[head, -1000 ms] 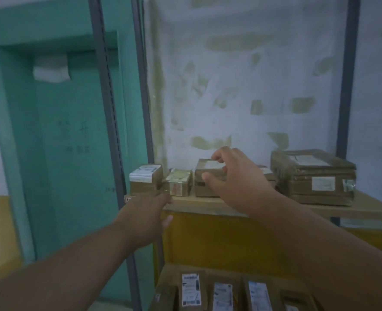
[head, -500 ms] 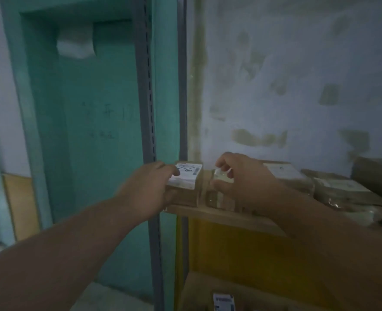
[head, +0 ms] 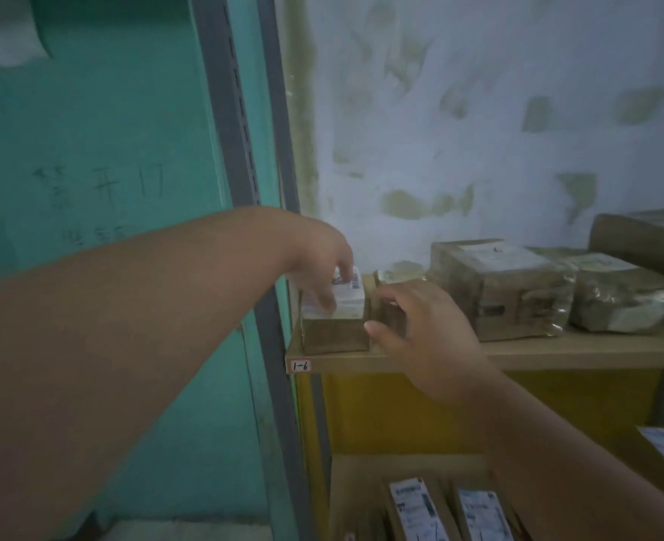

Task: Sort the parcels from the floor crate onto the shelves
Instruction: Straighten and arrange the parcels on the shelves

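A small brown parcel with a white label [head: 338, 333] stands at the left end of the wooden shelf [head: 556, 353]. My left hand [head: 318, 263] lies over its top, fingers curled down onto the label. Right beside it stands a small taped parcel [head: 385, 277], mostly hidden by my right hand [head: 420, 326]. That hand grips it with the thumb at the front and the fingers over the top. The floor crate is out of view.
Further right on the shelf sit a larger brown parcel [head: 498, 290], a plastic-wrapped one [head: 627, 298] and a big box [head: 642, 236]. A tag marked 1-6 [head: 300, 365] marks the shelf corner. A grey upright [head: 236, 130] and a teal door [head: 88, 189] stand left. Labelled parcels [head: 416, 509] fill the lower shelf.
My right hand left the middle parcel and took the small taped one. My left hand rose onto the leftmost labelled parcel. The view moved closer and to the left.
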The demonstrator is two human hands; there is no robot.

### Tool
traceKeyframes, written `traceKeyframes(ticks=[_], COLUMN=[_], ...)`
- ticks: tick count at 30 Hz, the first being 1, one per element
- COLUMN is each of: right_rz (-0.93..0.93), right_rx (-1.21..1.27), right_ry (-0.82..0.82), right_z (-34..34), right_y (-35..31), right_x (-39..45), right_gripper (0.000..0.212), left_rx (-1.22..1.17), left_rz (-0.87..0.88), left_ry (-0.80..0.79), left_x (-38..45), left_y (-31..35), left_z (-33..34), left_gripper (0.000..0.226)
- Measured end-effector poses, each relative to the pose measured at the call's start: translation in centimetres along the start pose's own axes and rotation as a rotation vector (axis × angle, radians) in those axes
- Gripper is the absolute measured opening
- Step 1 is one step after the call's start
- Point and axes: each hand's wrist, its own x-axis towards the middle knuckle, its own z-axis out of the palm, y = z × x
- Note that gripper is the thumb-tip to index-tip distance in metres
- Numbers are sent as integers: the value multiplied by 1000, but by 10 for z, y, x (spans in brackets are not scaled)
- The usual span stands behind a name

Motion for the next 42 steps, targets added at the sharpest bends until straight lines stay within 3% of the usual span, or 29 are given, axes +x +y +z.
traceKeyframes(ticks=[4,7,12,19,22,26,31,36,42], right_rz=[35,35,31,42,56,42,44,7,0], right_rx=[-226,-312,-322,-239,-236,-280,-349,-335,-297], right_ry=[-77,-174,-169,-147,-126,-87,-197,-151,-82], right_z=[-12,-18,-20,-22,-29,-43,-47,-43,-53], right_y=[7,14,17,14,13,22,35,40,45], right_x=[3,5,9,8,5,4,5,4,0], right_gripper=[51,36,25,32,48,42,26,24,24], left_rx=[41,56,63,32,2,-53,19,-23,-102], left_rz=[47,61,49,23,55,183,160,151,94], left_ry=[48,163,212,241,386,487,472,462,412], left_x=[0,1,2,-1,1,10,23,33,42], left_y=[-1,-5,-9,-3,6,30,43,39,36], left_z=[11,30,44,48,53,61,58,63,60], left_gripper=[73,70,64,57,50,52,38,33,52])
